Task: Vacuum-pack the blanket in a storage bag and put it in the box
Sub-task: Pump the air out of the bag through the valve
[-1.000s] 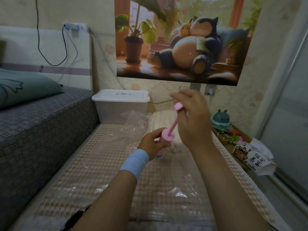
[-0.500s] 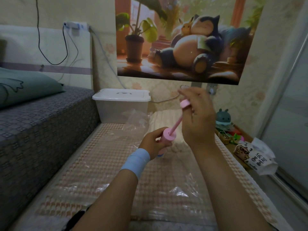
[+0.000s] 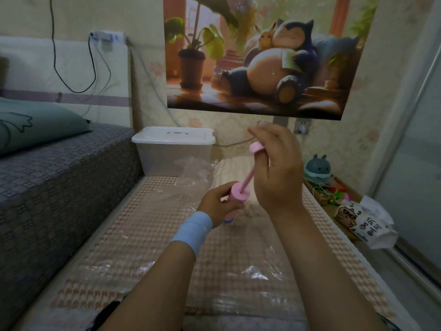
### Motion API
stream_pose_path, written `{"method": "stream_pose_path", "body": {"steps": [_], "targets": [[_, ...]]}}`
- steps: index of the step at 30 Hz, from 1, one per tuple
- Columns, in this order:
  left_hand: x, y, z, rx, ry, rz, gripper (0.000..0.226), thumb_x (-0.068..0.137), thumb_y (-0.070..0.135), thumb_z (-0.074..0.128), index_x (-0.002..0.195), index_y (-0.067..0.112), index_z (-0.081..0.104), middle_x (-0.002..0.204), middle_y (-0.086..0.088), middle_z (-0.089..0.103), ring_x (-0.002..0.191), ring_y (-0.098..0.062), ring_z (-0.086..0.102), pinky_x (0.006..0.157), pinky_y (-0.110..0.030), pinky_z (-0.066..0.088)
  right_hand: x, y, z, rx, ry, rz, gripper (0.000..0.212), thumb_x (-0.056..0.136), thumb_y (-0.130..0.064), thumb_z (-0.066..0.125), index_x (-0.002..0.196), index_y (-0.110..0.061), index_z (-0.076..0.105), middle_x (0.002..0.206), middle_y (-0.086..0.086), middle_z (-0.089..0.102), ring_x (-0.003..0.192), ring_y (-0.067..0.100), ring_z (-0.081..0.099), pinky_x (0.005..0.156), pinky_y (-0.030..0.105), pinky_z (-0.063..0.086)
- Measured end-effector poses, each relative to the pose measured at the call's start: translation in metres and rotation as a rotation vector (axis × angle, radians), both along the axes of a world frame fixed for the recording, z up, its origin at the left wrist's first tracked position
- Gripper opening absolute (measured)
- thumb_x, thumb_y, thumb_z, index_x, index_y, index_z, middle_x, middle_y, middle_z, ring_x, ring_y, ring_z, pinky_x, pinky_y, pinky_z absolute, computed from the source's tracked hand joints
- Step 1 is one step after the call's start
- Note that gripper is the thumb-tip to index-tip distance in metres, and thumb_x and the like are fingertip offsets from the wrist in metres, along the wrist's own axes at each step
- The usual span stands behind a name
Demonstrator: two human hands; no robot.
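Change: right hand (image 3: pixel 274 168) and pump handle (image 3: pixel 256 147) sit slightly higher than a second ago, so a bit more of the rod (image 3: pixel 247 180) shows; left hand (image 3: pixel 216 204) and the pump barrel (image 3: pixel 236 199) hold the same spot.
Left hand: fingers wrapped round the pink barrel, gripping it upright with a slight tilt; blue wristband (image 3: pixel 193 229) on the wrist.
Right hand: fingers curled round the round pink handle at the top of the rod, back of the hand to the camera.
Pump: rod drawn well out of the barrel; the blue lower end meets the storage bag, contact point half hidden by the left hand.
Storage bag (image 3: pixel 260 273): clear plastic, lying flat lengthwise in front of the person, creased and shiny.
Blanket (image 3: pixel 133 235): pink-and-white houndstooth, seen through the bag, lying flat.
Box (image 3: pixel 173 149): clear tub with white lid on, at the far end of the bag, against the wall, beside the bed.
Bed (image 3: pixel 59 175): left, grey patterned cover, green pillow (image 3: pixel 35 125) on it.
Wall: cartoon poster (image 3: pixel 257 56) above the box.
Right side: round blue-grey toy (image 3: pixel 317 168), tissue pack (image 3: pixel 362 223) nearer the camera.
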State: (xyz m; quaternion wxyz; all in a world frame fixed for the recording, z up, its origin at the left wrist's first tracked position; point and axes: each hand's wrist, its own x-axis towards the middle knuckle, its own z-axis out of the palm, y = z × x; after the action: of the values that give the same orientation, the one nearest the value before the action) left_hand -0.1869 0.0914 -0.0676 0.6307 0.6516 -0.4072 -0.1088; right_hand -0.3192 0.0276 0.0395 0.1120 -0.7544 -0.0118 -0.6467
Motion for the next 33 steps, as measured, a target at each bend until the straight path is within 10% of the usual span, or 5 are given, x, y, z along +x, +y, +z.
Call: {"method": "stream_pose_path", "body": {"steps": [8,15,23,30,33], "targets": [[-0.005,-0.001,-0.002,0.005,0.041,0.01,0.035,0.081,0.003,0.071,0.109,0.024,0.066,0.096,0.003,0.069,0.088,-0.009,0.061,0.076,-0.014,0.051,0.019,-0.017,-0.07,0.188,0.638,0.027,0.052,0.086,-0.035,0.03,0.113,-0.011,0.068,0.112,0.007,0.059,0.099,0.028,0.059,0.085,0.043,0.049],[0.0,0.0,-0.003,0.004,-0.013,0.005,0.054,0.072,0.001,0.078,0.115,0.031,0.065,0.112,0.006,0.069,0.105,-0.011,0.061,0.09,-0.022,0.051,0.001,0.003,0.001,0.039,0.013,0.06,0.033,0.095,-0.003,0.043,0.117,0.001,0.067,0.118,0.013,0.06,0.114,0.02,0.056,0.099,0.026,0.045],[-0.006,0.004,0.0,0.012,0.0,0.019,0.035,0.081,0.001,0.069,0.097,0.031,0.065,0.09,0.006,0.068,0.083,-0.003,0.059,0.072,-0.007,0.047,0.023,-0.017,-0.067,0.215,0.674,0.095,0.042,0.085,-0.025,0.038,0.11,-0.01,0.069,0.112,0.006,0.058,0.1,0.025,0.058,0.088,0.045,0.049],[-0.001,0.003,-0.001,0.001,-0.005,0.002,0.052,0.074,0.0,0.077,0.119,0.024,0.065,0.114,0.006,0.068,0.105,-0.008,0.06,0.084,-0.012,0.05,0.003,-0.001,0.0,0.027,0.077,0.081,0.033,0.093,0.002,0.046,0.118,-0.002,0.067,0.12,0.012,0.06,0.116,0.017,0.055,0.101,0.021,0.042],[-0.006,0.003,0.0,0.004,-0.016,-0.001,0.048,0.076,-0.001,0.076,0.112,0.028,0.064,0.102,0.008,0.069,0.091,-0.001,0.06,0.076,-0.009,0.048,0.013,-0.005,-0.031,0.079,0.108,0.055,0.035,0.094,0.0,0.043,0.12,0.0,0.066,0.122,0.014,0.058,0.116,0.021,0.055,0.1,0.022,0.042]]}}
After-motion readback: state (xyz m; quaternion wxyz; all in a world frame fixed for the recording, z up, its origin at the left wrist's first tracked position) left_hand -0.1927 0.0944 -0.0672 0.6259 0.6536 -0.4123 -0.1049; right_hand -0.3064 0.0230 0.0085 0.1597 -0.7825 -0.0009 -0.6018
